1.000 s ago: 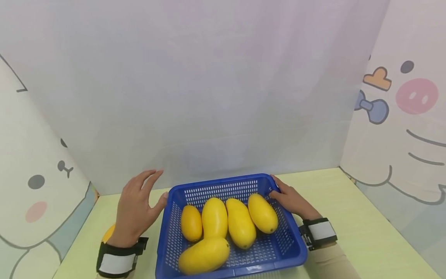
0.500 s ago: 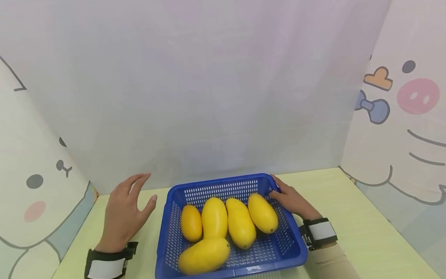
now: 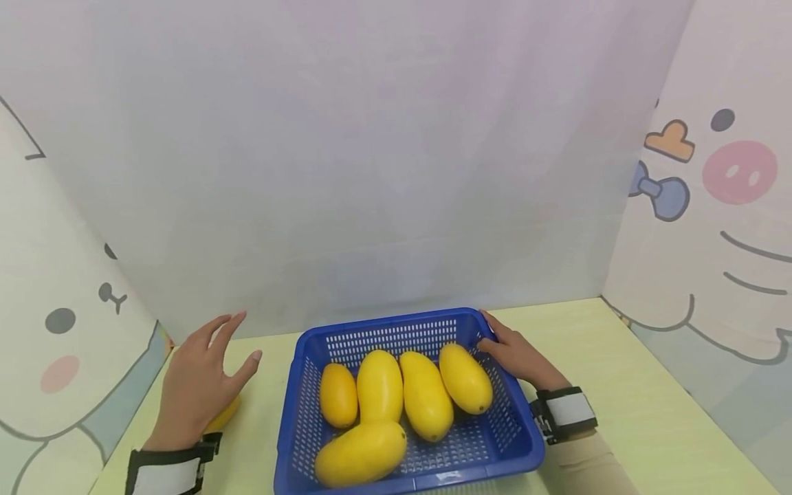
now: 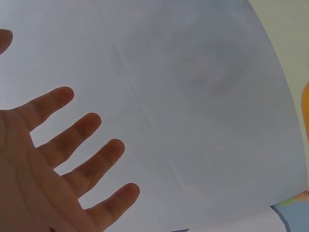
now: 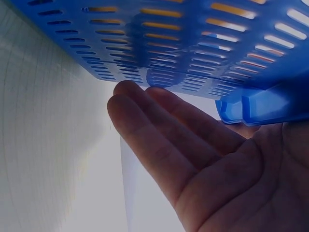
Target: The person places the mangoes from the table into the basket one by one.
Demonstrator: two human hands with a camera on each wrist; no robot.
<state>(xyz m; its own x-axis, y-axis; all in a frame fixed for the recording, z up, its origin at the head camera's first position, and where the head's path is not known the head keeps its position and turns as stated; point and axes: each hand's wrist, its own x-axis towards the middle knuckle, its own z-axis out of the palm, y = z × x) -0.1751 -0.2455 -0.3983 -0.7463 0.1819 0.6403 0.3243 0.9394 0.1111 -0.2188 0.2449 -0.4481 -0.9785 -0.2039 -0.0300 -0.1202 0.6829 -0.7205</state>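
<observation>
A blue plastic basket (image 3: 408,481) with slotted walls stands on the table. Smooth, oblong yellow fruits, perhaps melons or mangoes, lie in it: one (image 3: 361,454) crosswise in front, several others such as this one (image 3: 427,396) side by side behind. My right hand (image 3: 521,357) grips the basket's right rim near the far corner, thumb inside and fingers outside along the slotted wall, as the right wrist view shows. Left of the basket my left hand (image 3: 194,385) hovers with spread fingers, holding nothing. Another yellow fruit (image 3: 227,414) is partly hidden behind that hand.
The pale green table (image 3: 656,405) extends right of the basket and to its left. A plain whitish curtain (image 3: 396,172) closes off the back. Side panels with cartoon animals (image 3: 711,275) stand at left and right.
My left hand has moved left, away from the basket's left rim, its fingers still spread. The right hand, the basket and its fruits have stayed in place.
</observation>
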